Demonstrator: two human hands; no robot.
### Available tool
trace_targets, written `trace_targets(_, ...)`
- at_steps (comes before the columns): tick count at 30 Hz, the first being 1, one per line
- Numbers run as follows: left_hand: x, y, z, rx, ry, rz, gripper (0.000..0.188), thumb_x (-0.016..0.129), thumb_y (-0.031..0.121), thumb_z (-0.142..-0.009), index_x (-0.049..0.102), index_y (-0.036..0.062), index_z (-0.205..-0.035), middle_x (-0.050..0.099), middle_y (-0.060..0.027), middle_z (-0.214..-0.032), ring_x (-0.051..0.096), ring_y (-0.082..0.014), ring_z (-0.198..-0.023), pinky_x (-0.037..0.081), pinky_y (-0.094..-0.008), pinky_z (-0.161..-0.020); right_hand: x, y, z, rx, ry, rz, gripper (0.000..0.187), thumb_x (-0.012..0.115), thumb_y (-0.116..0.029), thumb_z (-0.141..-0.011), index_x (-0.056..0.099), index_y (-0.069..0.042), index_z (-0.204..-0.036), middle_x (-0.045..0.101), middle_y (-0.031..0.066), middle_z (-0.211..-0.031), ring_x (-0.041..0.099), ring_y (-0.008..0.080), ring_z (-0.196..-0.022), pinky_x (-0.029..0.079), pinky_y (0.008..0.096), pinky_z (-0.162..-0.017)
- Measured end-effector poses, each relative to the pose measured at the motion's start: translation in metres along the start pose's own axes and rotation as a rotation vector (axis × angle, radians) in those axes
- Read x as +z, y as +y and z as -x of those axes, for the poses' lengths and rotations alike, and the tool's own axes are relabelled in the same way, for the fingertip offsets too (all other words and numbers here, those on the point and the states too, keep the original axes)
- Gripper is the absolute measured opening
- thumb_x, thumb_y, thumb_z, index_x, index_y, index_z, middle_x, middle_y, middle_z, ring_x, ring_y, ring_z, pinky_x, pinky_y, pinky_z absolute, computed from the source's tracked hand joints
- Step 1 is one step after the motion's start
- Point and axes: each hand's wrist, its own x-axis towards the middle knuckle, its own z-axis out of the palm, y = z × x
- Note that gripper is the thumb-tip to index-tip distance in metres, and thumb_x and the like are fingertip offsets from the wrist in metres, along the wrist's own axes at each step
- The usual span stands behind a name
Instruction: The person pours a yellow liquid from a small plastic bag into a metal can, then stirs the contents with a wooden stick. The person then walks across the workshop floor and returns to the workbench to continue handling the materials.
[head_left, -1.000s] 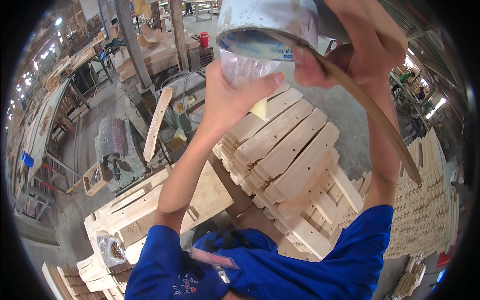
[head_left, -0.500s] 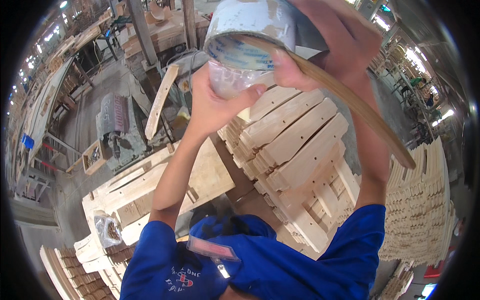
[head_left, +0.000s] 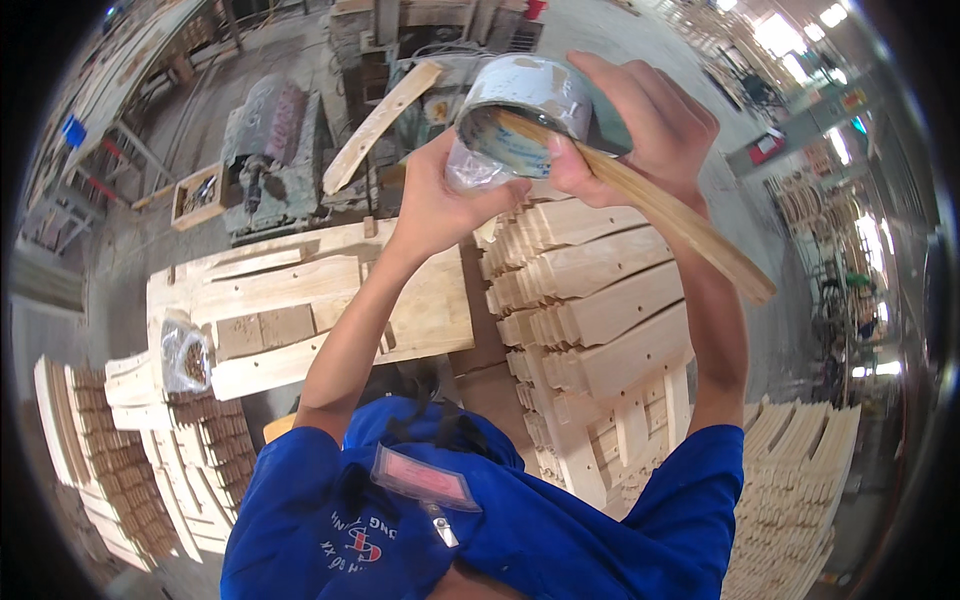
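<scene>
Raised in front of me is a wide tape roll, whitish outside with blue print inside its core. A thin curved wooden strip has one end inside that core and slants down to the right. My right hand is closed around the roll's right side, its thumb pressing the strip. Clear crinkled plastic film hangs under the roll, and my left hand pinches it, thumb stretched to the right. Behind the roll, the right fingertips are partly hidden.
A wooden bench holds boards and a plastic bag of small parts. Shaped wooden pieces are stacked high in front, with more stacks right and left. Beyond stand a machine, a small box and a loose wooden piece.
The view has tilted lower, showing more of the benches and stacks. Both hands, still gripping roll, film and strip, appear smaller and lower in the picture.
</scene>
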Motion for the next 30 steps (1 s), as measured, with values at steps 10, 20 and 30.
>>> trace_targets(10, -0.067, -0.025, -0.011, -0.025, 0.128, -0.13, 0.037, 0.079, 0.012, -0.065, 0.064, -0.0003, -0.097, 0.067, -0.0049, -0.086, 0.058, -0.008, -0.08, 0.048, -0.0253, -0.075, 0.066, -0.003, -0.031, -0.005, -0.195, -0.144, 0.049, 0.075, -0.037, -0.061, 0.067, -0.009, -0.1, 0.057, 0.0037, -0.072, 0.057, 0.0218, -0.058, 0.049, 0.0323, -0.054)
trace_targets(20, -0.128, -0.051, -0.028, -0.106, 0.161, -0.067, 0.03, 0.079, 0.011, -0.066, 0.06, 0.001, -0.086, 0.062, -0.0013, -0.08, 0.055, -0.0054, -0.074, 0.046, -0.0225, -0.068, 0.13, 0.004, -0.07, -0.08, -0.395, -0.258, 0.048, 0.07, -0.033, -0.061, 0.066, -0.004, -0.1, 0.058, 0.0107, -0.074, 0.056, 0.0287, -0.059, 0.048, 0.0351, -0.055)
trace_targets(30, -0.169, -0.085, 0.0, -0.229, 0.279, -0.022, 0.028, 0.079, 0.01, -0.069, 0.059, 0.0022, -0.086, 0.061, -0.001, -0.082, 0.056, -0.0069, -0.075, 0.046, -0.0234, -0.07, 0.208, 0.005, -0.042, 0.363, -0.484, -0.521, 0.035, 0.067, -0.029, -0.076, 0.067, -0.003, -0.098, 0.067, 0.0089, -0.08, 0.062, 0.021, -0.066, 0.049, 0.0322, -0.06)
